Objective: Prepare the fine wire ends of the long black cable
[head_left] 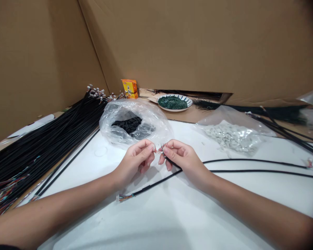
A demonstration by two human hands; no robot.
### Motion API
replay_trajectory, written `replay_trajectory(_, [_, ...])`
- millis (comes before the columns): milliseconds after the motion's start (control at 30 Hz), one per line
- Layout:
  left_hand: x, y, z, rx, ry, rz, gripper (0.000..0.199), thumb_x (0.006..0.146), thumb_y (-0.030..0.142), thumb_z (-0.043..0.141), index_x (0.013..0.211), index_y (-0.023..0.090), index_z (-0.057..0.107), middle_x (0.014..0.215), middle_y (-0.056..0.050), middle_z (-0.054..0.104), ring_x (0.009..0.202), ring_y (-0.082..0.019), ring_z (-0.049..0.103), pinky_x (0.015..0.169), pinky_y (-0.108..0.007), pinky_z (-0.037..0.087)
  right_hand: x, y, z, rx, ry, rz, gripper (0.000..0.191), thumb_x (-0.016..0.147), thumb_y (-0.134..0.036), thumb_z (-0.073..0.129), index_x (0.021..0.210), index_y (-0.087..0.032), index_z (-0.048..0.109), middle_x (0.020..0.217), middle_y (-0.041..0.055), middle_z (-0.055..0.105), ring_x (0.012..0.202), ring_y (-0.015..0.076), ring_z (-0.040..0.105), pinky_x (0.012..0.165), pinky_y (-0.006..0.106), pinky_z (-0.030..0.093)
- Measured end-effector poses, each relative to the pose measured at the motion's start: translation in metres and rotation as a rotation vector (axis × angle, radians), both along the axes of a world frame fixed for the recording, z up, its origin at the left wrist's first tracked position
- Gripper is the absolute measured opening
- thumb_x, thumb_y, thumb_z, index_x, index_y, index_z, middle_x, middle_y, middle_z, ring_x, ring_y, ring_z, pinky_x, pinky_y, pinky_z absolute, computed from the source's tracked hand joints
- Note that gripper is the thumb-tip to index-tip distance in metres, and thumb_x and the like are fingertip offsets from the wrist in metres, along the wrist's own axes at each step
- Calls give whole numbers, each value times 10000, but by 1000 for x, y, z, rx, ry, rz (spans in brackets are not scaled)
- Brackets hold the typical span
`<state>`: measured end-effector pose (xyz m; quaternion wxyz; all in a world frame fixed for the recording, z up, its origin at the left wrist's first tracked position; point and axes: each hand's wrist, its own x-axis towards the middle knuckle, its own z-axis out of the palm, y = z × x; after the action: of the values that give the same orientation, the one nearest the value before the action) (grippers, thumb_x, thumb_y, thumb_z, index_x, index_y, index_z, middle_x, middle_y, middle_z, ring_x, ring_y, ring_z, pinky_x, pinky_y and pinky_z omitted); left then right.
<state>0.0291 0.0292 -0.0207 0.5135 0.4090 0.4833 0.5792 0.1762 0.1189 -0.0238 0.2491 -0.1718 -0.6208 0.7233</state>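
Note:
My right hand point(181, 154) is closed in a pinch on the end of a black cable point(173, 163), where thin wires fan out past the fingertips. My left hand point(141, 156) pinches a thin reddish wire point(158, 152) that spans the small gap between the hands. Something small and whitish shows at the left fingertips, too small to name. Below the hands, another black cable end point(146, 188) lies on the white table with a white connector point(118, 198) and coloured wires.
Behind the hands stand a clear bag point(106, 119) of short black tubes and a bag point(232, 135) of small white pieces. A plate point(189, 101) of dark green stuff and an orange packet point(130, 88) sit farther back. Many black cables point(59, 135) fill the left side; cardboard walls point(185, 41) surround.

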Motion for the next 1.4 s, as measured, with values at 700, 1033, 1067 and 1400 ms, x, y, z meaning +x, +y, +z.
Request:
replay_trajectory(700, [-2,3,0,-74,-247,-128,279,844,315,553,666,127,448,675,32,495,353,14,350,361,-133,208,0,5,1,12,-41,27,249,801,-395,648,785,-151,600,756,11,625,540,69,533,517,195,405])
replay_trajectory(1033, [-3,2,2,-89,-315,-172,183,831,318,583,790,141,562,625,60,468,336,5,364,345,-137,235,-1,8,-2,-53,-37,4,245,776,-380,684,760,-146,613,735,-3,635,535,63,570,525,182,424])
replay_trajectory(1067, [-2,2,2,-86,-286,-151,192,836,329,577,798,141,571,626,56,481,336,3,372,345,-138,236,-1,8,-2,-57,-38,-1,248,774,-380,686,752,-144,611,724,-4,634,536,63,572,524,180,425])
replay_trajectory(1400, [-2,0,1,-3,-26,12,202,805,339,629,876,152,660,676,21,589,349,9,390,349,-141,216,-2,9,-5,-82,-52,-10,259,787,-388,671,776,-143,589,748,5,648,545,71,597,524,175,422])
